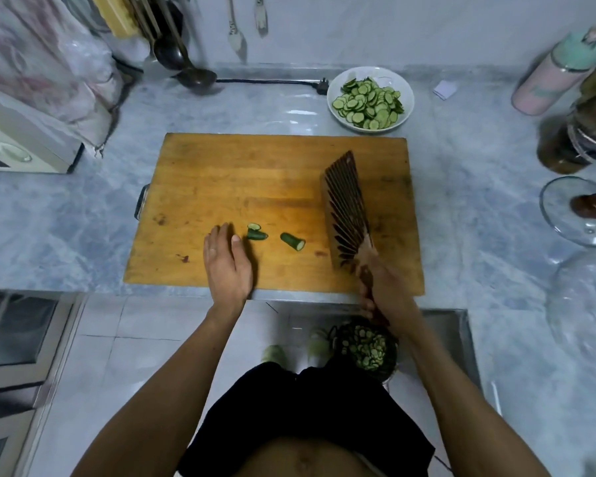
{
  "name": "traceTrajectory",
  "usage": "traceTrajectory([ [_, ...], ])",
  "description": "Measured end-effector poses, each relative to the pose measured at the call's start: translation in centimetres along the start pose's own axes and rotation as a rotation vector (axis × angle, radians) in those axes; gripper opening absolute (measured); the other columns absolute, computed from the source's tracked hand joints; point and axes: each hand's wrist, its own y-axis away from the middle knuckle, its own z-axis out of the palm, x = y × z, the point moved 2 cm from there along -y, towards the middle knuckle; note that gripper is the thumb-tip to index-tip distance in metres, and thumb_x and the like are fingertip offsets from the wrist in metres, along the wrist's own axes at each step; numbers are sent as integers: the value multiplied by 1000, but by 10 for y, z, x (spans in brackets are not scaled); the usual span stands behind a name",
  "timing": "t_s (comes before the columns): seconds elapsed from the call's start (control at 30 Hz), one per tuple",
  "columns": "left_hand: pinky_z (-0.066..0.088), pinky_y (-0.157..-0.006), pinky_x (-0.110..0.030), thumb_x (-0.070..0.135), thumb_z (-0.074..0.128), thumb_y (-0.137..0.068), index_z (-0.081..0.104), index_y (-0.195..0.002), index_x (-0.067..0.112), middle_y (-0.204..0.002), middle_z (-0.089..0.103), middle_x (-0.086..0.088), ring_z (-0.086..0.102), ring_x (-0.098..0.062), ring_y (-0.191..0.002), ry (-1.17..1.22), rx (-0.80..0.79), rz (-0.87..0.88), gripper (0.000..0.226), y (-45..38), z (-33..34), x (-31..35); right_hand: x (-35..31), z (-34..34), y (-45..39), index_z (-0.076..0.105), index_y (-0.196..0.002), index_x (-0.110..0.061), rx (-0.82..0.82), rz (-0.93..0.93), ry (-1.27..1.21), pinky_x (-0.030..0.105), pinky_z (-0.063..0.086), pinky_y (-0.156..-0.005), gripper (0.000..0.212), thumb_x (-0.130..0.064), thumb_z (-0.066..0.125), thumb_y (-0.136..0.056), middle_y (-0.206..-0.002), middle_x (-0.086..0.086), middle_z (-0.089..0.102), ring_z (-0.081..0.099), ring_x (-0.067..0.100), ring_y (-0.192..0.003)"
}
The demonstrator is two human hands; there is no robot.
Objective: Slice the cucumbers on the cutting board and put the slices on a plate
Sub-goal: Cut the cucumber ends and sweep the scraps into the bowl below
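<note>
A wooden cutting board (pixel 241 180) lies on the marble counter. Near its front sit two cucumber end pieces: one (pixel 256 235) with a thin slice (pixel 254 226) just behind it, the other (pixel 293 241) to its right. My left hand (pixel 226 259) rests flat on the board with straight fingers, just left of the pieces. My right hand (pixel 381 280) grips the handle of a cleaver (pixel 346 210) whose blade is blurred from motion over the board's right side. A white plate (pixel 406 92) heaped with cucumber slices (pixel 369 103) stands behind the board.
A ladle (pixel 195 75) and a power cord (pixel 272 81) lie at the back. A white appliance (pixel 21 139) stands left. Bottles (pixel 551 74), a dark jar (pixel 578 132) and a glass lid (pixel 578 208) crowd the right. A dark bin (pixel 367 349) holding cucumber slices sits on the floor below.
</note>
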Motion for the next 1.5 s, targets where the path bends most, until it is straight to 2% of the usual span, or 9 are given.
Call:
traceTrajectory([
  [0.13,25,-116,-42,39,27,-101,46,-140,7,-146,44,-14,33,-28,-139,-3,-49,58,54,-14,-4,0,31,-8,7,52,-81,-16,35,222,-362,20,28,-35,48,-57,38,-101,-54,0,43,33,12,-35],
  [0.27,24,-116,-46,42,26,-101,47,-140,8,-148,43,-14,30,-30,-141,-21,-104,81,55,-21,-5,-4,47,5,15,52,-86,-16,245,-41,14,34,45,-46,34,-42,43,-106,-63,7,51,51,22,-48],
  [0.4,18,-116,-50,43,24,-101,49,-139,10,-147,43,-16,30,-31,-141,-145,-120,138,56,-26,-3,-6,58,8,10,51,-83,-26,397,-132,319,46,54,-64,32,-49,41,-103,-71,9,61,63,33,-66],
  [0.6,13,-119,-46,44,25,-102,45,-142,14,-152,36,-13,23,-29,-144,-218,-169,162,54,-28,10,5,67,18,7,52,-86,-21,376,-120,286,36,47,-52,29,-42,43,-104,-66,7,57,57,25,-56],
  [0.73,15,-119,-45,44,26,-102,44,-144,13,-154,35,-12,21,-28,-145,-166,-184,155,55,-32,21,13,74,53,5,57,-92,-9,289,-143,394,31,38,-66,30,-34,47,-104,-80,8,60,57,25,-73],
  [1.0,25,-117,-39,40,31,-102,50,-140,9,-151,41,-10,29,-24,-143,103,-194,39,52,-25,38,32,69,107,-7,60,-99,-3,201,-170,417,28,35,-63,35,-36,48,-103,-80,8,61,57,23,-73],
  [1.2,46,-89,-64,38,35,-99,66,-118,16,-137,56,-7,54,-56,-108,331,-90,-26,43,-18,45,31,71,112,-5,61,-101,-13,145,-161,386,33,51,-64,29,-39,47,-103,-72,3,62,61,24,-66],
  [1.33,40,-108,-44,29,48,-96,67,-118,8,-139,54,-15,45,-30,-134,300,-191,37,36,-10,40,35,69,113,3,54,-83,-22,155,-141,313,38,52,-59,29,-43,48,-101,-63,1,58,58,24,-55],
  [1.5,28,-113,-30,20,56,-97,64,-124,12,-147,44,-14,32,-27,-142,111,-326,205,30,19,40,47,77,97,40,60,-96,-6,164,-73,170,25,42,-41,29,-30,48,-105,-59,5,55,52,15,-40],
])
